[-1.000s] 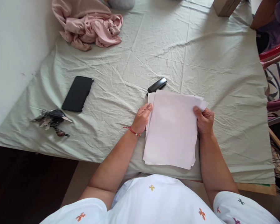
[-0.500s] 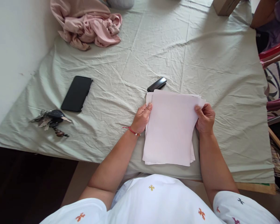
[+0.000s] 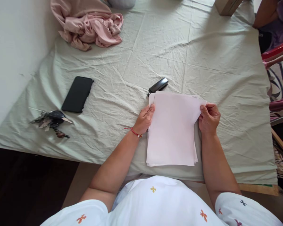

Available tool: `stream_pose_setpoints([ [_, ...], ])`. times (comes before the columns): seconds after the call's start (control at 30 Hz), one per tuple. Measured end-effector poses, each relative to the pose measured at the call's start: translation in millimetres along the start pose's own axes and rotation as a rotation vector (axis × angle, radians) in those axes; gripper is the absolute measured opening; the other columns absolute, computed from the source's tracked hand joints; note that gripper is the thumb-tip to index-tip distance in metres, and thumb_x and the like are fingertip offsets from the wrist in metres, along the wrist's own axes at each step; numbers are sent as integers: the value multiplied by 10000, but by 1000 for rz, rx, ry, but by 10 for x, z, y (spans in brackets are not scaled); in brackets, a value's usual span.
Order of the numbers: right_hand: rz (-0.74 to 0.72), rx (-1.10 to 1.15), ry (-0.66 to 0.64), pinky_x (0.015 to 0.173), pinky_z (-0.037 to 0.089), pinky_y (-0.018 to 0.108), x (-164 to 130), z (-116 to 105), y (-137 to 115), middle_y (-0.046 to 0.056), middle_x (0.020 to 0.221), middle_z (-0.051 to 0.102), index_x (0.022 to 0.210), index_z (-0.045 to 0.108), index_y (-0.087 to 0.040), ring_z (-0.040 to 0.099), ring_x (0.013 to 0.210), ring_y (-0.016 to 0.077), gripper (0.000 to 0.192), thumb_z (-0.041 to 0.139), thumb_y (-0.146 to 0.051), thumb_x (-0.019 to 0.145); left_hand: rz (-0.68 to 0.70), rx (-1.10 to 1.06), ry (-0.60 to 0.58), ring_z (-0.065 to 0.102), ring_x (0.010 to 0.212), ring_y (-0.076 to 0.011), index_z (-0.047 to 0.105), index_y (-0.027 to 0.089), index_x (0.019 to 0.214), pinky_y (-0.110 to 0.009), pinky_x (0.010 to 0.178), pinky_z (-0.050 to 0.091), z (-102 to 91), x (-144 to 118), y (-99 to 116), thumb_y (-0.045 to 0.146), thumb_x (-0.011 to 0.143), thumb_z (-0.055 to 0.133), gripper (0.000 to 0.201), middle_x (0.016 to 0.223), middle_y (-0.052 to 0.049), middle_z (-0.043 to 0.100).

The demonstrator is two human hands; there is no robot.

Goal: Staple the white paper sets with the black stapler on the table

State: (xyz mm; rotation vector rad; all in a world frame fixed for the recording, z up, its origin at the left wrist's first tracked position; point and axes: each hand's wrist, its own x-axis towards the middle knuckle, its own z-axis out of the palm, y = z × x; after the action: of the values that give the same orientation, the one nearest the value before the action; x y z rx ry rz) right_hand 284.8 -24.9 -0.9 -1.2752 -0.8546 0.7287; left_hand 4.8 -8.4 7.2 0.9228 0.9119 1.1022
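Fingers of the left hand [image 3: 143, 120] grip the paper stack [image 3: 172, 131] along one side; the right hand's [image 3: 209, 120] pinch a far corner. Between them, sheets are gathered, edges uneven; beyond, the black stapler [image 3: 158, 85] lies unheld.

A loose stack of white rectangular paper sheets [image 3: 172, 131] is being gripped at its left edge by the bare left hand [image 3: 143, 120] — its upper-right corner is being pinched by the bare right hand [image 3: 209, 118]. A glossy black elongated object [image 3: 158, 85] and a flat black rectangular phone [image 3: 77, 94] are being supported by wrinkled pale-green cloth [image 3: 122, 62].
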Motion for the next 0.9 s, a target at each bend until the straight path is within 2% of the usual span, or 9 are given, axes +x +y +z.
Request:
stream_pose_setpoints([
  [0.07, 9, 6, 3, 410, 245, 212, 3, -9, 1, -75, 650, 466, 791, 590, -229, 316, 478, 55, 447, 923, -515, 705, -10, 34, -32, 731, 1164, -286, 791, 183, 1101, -368, 980, 591, 5, -8, 33, 670, 918, 653, 537, 1064, -82, 820],
  [0.23, 14, 17, -16, 399, 267, 202, -12, -5, 3, -75, 651, 507, 781, 609, -233, 341, 474, 50, 455, 947, -513, 664, -22, 99, -57, 745, 1056, -285, 795, 175, 1037, -353, 886, 592, 15, -20, 76, 707, 898, 645, 569, 972, -69, 812],
  [0.43, 5, 29, -25, 406, 291, 210, -17, -6, 23, -76, 650, 522, 783, 629, -244, 358, 469, 57, 428, 941, -514, 671, -107, 8, -94, 767, 1031, -312, 795, 174, 1089, -357, 799, 611, 28, -23, 68, 677, 840, 739, 565, 969, -85, 822],
  [0.53, -10, 25, -31, 508, 430, 222, -17, 10, 34, -62, 702, 569, 811, 653, -245, 474, 552, 80, 404, 938, -501, 682, -112, 2, -97, 769, 1062, -319, 795, 178, 1072, -357, 790, 629, 30, -28, 58, 668, 833, 755, 547, 1007, -87, 829],
  [0.6, -24, 18, -44, 687, 540, 255, -18, 26, 23, -35, 814, 640, 881, 694, -250, 602, 717, 114, 398, 940, -493, 684, -112, -43, -77, 759, 1122, -327, 793, 185, 1078, -379, 855, 644, 37, -28, 50, 656, 826, 773, 535, 1037, -85, 831],
  [0.7, -1, 35, -128, 936, 568, 321, -21, 22, -25, 12, 1119, 721, 1110, 731, -284, 687, 1018, 165, 498, 931, -492, 704, -96, -170, 32, 733, 1221, -330, 792, 203, 1083, -414, 986, 634, 58, -14, 49, 622, 807, 814, 502, 1085, -76, 831],
  [0.77, 81, 61, -222, 971, 569, 345, -30, -13, -66, 26, 1266, 720, 1239, 707, -319, 705, 1083, 181, 605, 930, -502, 707, -73, -250, 148, 712, 1272, -324, 790, 215, 1067, -418, 1049, 613, 69, 9, 57, 593, 792, 839, 470, 1127, -70, 829],
  [0.83, 217, 64, -325, 910, 591, 357, -48, -70, -103, 40, 1226, 755, 1269, 705, -315, 737, 1037, 206, 665, 932, -547, 688, -37, -308, 279, 687, 1319, -307, 787, 226, 1059, -403, 1097, 588, 58, 44, 58, 563, 795, 844, 432, 1178, -63, 823],
  [0.9, 342, 36, -408, 816, 604, 357, -72, -132, -136, 55, 1075, 797, 1207, 745, -269, 761, 970, 239, 683, 924, -625, 652, 5, -344, 382, 656, 1366, -280, 776, 242, 1095, -379, 1132, 565, 15, 89, 35, 552, 819, 822, 418, 1248, -47, 806],
])
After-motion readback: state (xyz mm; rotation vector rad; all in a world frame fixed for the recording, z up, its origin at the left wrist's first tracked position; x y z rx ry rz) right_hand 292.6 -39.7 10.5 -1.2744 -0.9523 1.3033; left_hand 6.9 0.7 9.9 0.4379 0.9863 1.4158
